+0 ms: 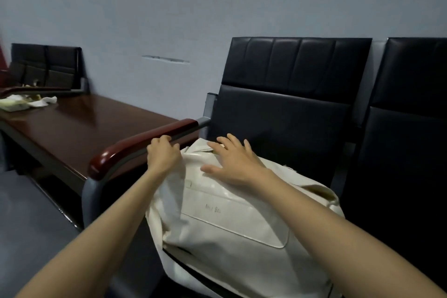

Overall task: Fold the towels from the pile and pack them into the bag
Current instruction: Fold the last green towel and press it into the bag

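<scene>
A cream-white bag lies on the seat of a black chair. My left hand is curled at the bag's upper left corner, gripping its edge close to the chair's armrest. My right hand rests flat on the bag's top near its opening, fingers spread and straight. A pale towel pile lies far off on the left end of the wooden table. The inside of the bag is hidden.
A dark red wooden table runs along the left side. The chair's red-brown armrest stands between bag and table. A second black chair is on the right, another at far left against the grey wall.
</scene>
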Action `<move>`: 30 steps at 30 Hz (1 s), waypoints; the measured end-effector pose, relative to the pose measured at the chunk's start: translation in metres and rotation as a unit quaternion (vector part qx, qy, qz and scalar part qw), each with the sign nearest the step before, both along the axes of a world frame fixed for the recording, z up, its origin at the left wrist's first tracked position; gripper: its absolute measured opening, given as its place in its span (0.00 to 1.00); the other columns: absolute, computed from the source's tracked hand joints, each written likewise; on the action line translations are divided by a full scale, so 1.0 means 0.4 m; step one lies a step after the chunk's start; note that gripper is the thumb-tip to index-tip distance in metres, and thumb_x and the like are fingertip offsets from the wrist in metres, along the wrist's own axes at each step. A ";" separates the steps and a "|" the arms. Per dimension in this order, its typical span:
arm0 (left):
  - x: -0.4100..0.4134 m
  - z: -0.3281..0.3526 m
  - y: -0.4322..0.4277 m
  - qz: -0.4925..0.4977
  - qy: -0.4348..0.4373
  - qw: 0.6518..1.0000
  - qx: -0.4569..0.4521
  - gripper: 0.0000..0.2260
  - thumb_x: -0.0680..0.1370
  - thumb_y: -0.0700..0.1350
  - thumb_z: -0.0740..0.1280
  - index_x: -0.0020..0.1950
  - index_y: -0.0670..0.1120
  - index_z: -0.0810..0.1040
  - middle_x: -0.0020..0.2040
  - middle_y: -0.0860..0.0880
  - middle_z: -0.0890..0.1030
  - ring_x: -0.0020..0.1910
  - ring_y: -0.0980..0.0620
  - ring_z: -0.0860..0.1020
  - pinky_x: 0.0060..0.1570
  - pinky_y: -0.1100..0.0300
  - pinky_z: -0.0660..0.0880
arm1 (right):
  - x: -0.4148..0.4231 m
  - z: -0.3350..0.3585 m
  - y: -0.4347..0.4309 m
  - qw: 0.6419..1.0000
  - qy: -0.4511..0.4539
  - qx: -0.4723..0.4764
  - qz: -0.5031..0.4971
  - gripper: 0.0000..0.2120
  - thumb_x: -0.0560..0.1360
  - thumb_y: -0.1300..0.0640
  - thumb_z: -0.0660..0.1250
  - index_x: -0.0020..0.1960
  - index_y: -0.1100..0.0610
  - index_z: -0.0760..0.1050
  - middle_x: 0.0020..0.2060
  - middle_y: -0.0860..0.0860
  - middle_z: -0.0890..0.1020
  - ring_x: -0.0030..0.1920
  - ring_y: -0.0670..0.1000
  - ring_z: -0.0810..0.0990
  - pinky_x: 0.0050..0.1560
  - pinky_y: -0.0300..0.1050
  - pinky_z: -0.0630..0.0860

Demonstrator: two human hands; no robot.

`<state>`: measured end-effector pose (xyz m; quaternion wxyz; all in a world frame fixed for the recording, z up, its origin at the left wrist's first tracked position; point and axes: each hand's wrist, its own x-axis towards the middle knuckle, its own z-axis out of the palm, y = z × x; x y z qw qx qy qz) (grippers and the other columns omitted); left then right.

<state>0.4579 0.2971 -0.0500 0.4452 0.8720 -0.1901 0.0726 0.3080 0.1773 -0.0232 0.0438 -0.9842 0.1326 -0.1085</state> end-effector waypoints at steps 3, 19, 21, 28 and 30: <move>0.058 0.011 0.014 -0.049 0.164 0.985 0.033 0.13 0.79 0.48 0.64 0.50 0.37 0.77 0.48 0.40 0.78 0.42 0.44 0.76 0.38 0.56 0.71 | 0.044 -0.018 -0.007 0.998 0.049 -0.009 -0.027 0.36 0.76 0.35 0.57 0.78 0.48 0.51 0.78 0.51 0.53 0.78 0.54 0.44 0.74 0.64 0.41; 0.175 0.016 0.001 -0.048 0.014 0.998 0.046 0.05 0.77 0.43 0.61 0.47 0.42 0.69 0.43 0.42 0.78 0.43 0.41 0.77 0.46 0.50 0.75 | 0.075 -0.061 -0.011 1.000 -0.005 0.026 -0.006 0.25 0.80 0.40 0.55 0.74 0.48 0.62 0.72 0.48 0.64 0.74 0.50 0.55 0.74 0.64 0.45; 0.175 0.029 -0.009 -0.041 0.053 0.998 -0.003 0.06 0.78 0.40 0.60 0.43 0.39 0.71 0.35 0.43 0.76 0.34 0.44 0.76 0.34 0.56 0.72 | 0.089 -0.055 -0.010 0.999 -0.008 0.042 0.001 0.23 0.80 0.42 0.55 0.73 0.49 0.64 0.71 0.49 0.65 0.73 0.50 0.58 0.74 0.62 0.50; 0.203 0.036 -0.019 -0.052 0.312 0.908 -0.274 0.11 0.81 0.40 0.60 0.39 0.42 0.69 0.33 0.47 0.71 0.18 0.55 0.70 0.17 0.68 0.67 | 0.166 -0.050 0.026 0.996 0.055 0.007 0.076 0.22 0.83 0.48 0.49 0.76 0.46 0.57 0.76 0.44 0.57 0.77 0.49 0.50 0.74 0.63 0.44; 0.215 0.026 -0.021 -0.043 0.340 0.882 -0.324 0.10 0.81 0.38 0.61 0.40 0.41 0.70 0.35 0.47 0.71 0.23 0.54 0.70 0.20 0.66 0.71 | 0.179 -0.066 0.023 0.998 0.026 0.024 0.055 0.22 0.82 0.49 0.53 0.75 0.47 0.59 0.74 0.48 0.64 0.75 0.52 0.55 0.74 0.62 0.47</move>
